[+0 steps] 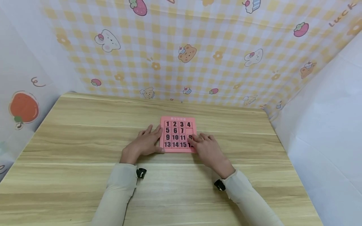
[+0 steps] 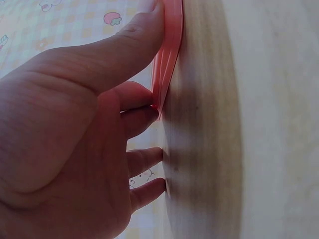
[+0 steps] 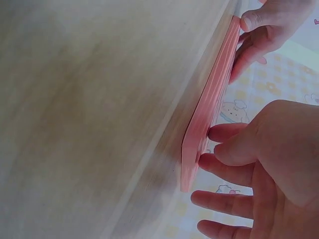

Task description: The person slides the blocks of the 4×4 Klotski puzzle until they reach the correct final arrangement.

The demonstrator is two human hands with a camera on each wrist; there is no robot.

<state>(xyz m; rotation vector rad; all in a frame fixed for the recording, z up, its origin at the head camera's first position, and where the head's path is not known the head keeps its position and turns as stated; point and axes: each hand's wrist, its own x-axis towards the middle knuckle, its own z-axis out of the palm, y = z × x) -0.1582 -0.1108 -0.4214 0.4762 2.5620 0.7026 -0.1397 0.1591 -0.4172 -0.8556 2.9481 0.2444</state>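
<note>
A pink sliding number puzzle (image 1: 178, 150) lies flat on the table, its black-numbered tiles in rows. At the right end of the second row, beside the tile marked 7 (image 1: 182, 130), there is a gap. My left hand (image 1: 145, 142) rests against the puzzle's left side, thumb by the near corner and fingers spread. Its outer fingertips (image 2: 160, 154) reach the table in the left wrist view. Fingertips of my right hand (image 1: 207, 150) touch the right column, partly covering the tile marked 8 (image 1: 190, 137). The tile below it is partly hidden too.
The wooden table (image 1: 85, 131) extends around the puzzle. A yellow checked cloth (image 1: 169, 37) with cartoon prints hangs behind it, and white sheeting (image 1: 325, 125) borders the right side. A dark wrist device (image 1: 141, 173) shows at the left cuff.
</note>
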